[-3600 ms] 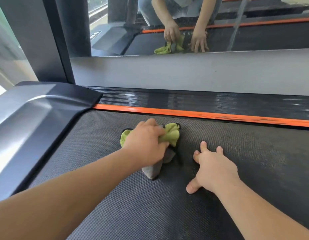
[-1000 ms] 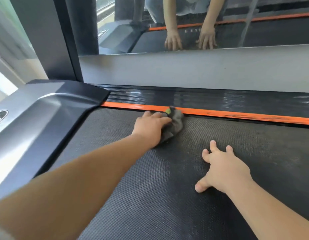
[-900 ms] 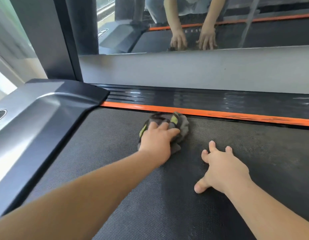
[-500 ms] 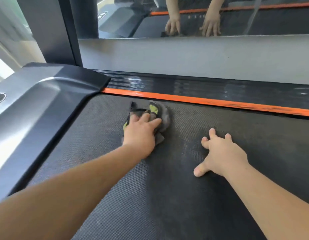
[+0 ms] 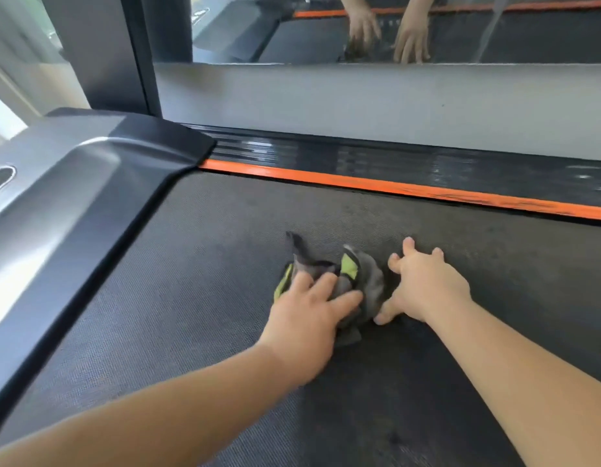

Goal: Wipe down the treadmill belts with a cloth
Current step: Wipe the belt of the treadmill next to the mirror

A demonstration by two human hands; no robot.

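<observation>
Left hand (image 5: 307, 320) lies flat on the cloth (image 5: 370, 281), fingers near straight, pressing it down rather than clutching it. Right hand (image 5: 425, 286) is released and holds nothing, splayed on the treadmill belt (image 5: 191, 298) as a prop. Its thumb is just beside the cloth's right edge; can't tell if they touch

Head view (only one here):
- cloth is bunched, grey with green patches, lying mid-belt between the two hands, apart from the orange strip (image 5: 393, 189), at the motor cover (image 5: 73, 197) end
- belt under and right of the hands reads darker than the band along the cover; could be wiped or damp, could be shadow, can't tell
- mirror (image 5: 376, 32) above the grey ledge shows the same two hands, nothing extra

Progress, my read:
- mid-wipe on the front section of this belt, cloth in contact and loaded
- nothing here proves any zone is finished
- likely left: the band beside the cover, the edge along the orange strip, and the belt length out of frame
- task says belts, plural; no second belt in view, so count any others as not done
</observation>
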